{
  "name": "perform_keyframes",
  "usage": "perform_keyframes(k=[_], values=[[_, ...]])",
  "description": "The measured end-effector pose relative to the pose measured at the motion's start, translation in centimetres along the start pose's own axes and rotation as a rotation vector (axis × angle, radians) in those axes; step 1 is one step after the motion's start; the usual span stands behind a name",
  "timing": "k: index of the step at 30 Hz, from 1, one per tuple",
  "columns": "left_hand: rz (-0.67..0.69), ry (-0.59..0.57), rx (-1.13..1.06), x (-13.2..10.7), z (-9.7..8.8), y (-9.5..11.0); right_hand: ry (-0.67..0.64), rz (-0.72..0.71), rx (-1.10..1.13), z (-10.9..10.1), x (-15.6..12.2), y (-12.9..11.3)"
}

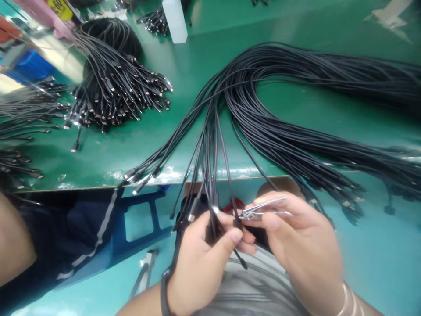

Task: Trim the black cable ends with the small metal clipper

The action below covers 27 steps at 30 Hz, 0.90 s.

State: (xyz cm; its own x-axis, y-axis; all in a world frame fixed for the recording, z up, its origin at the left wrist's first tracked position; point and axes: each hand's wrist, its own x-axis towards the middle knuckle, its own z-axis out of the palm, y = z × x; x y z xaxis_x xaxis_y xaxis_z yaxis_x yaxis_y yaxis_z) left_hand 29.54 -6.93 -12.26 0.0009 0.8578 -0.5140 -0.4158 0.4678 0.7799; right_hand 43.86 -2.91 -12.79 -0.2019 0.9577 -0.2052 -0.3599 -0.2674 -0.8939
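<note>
Nail clipper [263,210] in my fingers [274,221]: polished steel, shiny. Black cables [279,127]: matt plastic sheath, metal tips. Tabletop [194,66]: smooth, glossy green.

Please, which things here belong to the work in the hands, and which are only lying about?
In use:
left hand, holding black cable ends
right hand, holding a metal nail clipper
long black cable bundle, running to those ends

Lying about:
coiled black cable bundle
white plastic bottle
blue crate
</note>
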Motion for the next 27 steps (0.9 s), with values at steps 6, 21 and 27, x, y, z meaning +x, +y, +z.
perform_keyframes(k=[6, 21, 27], values=[[-0.014, -0.015, -0.015, -0.2, -0.2, -0.3, 0.071, -0.023, -0.118, 0.3, -0.3, -0.5], [-0.164, -0.177, -0.149, 1.2, -0.8, 0.2, 0.054, 0.012, 0.094, -0.2, -1.0, 0.2], [-0.111, 0.037, -0.012, 0.7, 0.3, 0.3, 0.024, 0.011, 0.06, 0.4, -1.1, -0.2]])
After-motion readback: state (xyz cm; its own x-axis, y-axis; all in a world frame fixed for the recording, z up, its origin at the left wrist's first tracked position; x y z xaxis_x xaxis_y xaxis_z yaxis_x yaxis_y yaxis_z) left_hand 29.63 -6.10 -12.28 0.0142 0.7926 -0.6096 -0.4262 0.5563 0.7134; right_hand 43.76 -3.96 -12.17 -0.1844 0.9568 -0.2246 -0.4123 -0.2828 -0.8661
